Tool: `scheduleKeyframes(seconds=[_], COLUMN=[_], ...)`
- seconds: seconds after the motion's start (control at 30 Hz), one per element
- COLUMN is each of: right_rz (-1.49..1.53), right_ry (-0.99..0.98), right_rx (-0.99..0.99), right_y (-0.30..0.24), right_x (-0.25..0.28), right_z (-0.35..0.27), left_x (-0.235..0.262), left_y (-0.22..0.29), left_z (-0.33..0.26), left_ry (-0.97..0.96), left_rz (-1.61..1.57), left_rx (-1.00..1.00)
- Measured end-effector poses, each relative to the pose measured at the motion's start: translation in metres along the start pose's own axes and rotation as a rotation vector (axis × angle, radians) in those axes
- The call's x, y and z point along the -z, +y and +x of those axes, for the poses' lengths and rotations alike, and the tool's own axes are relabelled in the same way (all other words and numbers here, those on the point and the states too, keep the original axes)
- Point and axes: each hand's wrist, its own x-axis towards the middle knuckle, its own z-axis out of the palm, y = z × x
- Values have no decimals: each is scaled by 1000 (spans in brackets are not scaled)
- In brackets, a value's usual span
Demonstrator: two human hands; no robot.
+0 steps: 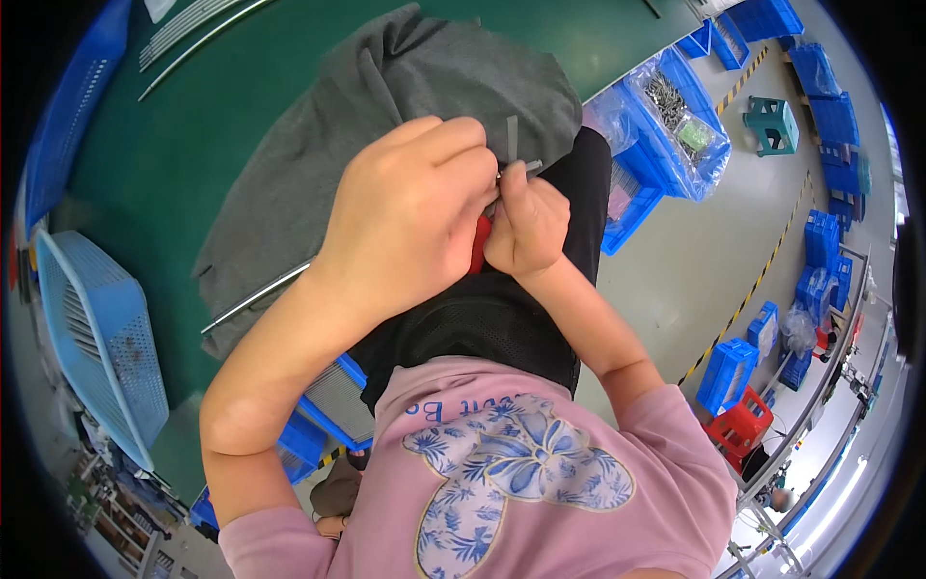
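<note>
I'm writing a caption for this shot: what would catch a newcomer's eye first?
First, the two hands pressed together mid-frame: the left hand cups over the right hand, which pinches a small grey metal strip, something red between them. Behind lies a grey cloth on the green table; blue bins sit right.

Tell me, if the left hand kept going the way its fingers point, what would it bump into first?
Most likely the right hand. The left hand points its fingers toward it, and the two already meet around a small grey metal strip. Depth is hard to judge here.
</note>
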Motion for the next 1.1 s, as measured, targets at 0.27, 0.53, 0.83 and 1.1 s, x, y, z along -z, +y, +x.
scheduleKeyframes(seconds=[0.27, 0.53, 0.83, 1.1], right_rz=[7, 0, -24, 2], right_ry=[3, 17, 29, 61], right_rx=[10, 3, -33, -71], right_y=[0, 3, -4, -5], right_x=[-3, -1, 1, -5], right_z=[-1, 4, -3, -5], left_x=[3, 3, 2, 4], left_y=[-1, 0, -1, -2], left_z=[1, 3, 4, 3], left_ry=[-13, -55, -49, -83], left_rz=[12, 5, 38, 54], left_rx=[5, 16, -7, 12])
